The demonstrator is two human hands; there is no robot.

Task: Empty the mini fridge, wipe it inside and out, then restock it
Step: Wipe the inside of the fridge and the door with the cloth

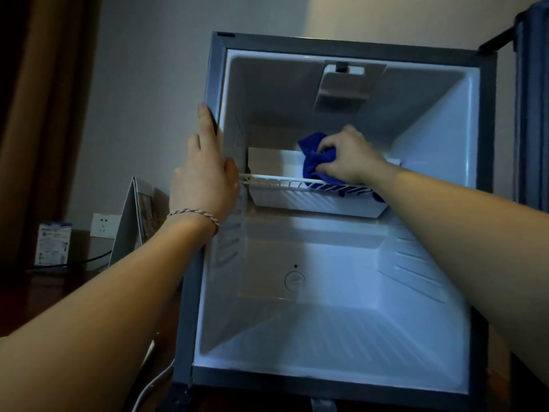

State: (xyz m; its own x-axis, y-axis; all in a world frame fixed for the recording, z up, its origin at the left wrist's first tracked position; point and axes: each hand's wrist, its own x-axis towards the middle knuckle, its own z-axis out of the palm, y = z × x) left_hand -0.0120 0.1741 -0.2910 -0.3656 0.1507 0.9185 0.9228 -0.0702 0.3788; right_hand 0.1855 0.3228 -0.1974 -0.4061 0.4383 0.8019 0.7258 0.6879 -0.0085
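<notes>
Bunched into soft, nubby folds, one deep-blue microfibre cloth (316, 160) is gripped by the curled fingers of the right hand (346, 157) and pressed onto the single white wire shelf (285, 184), towards its right half; part of the cloth is seen hanging through the bars. The shelf is made of thin parallel rods with a raised front rail and is seated in the upper half of the open grey-framed mini fridge with a smooth white plastic lining (332, 331). The fridge's left front edge is held by the left hand (205, 173), fingers laid straight up the outer side and thumb hooked just inside, touching the shelf's left end. One braided pale bracelet (194, 217) is worn at that wrist. Room is left open on the shelf to the left of the cloth, and the ribbed lower compartment is seen bare down to its floor. One round dial (295, 280) is set in the back wall. The dark door (531, 114) is swung wide at the right.
</notes>
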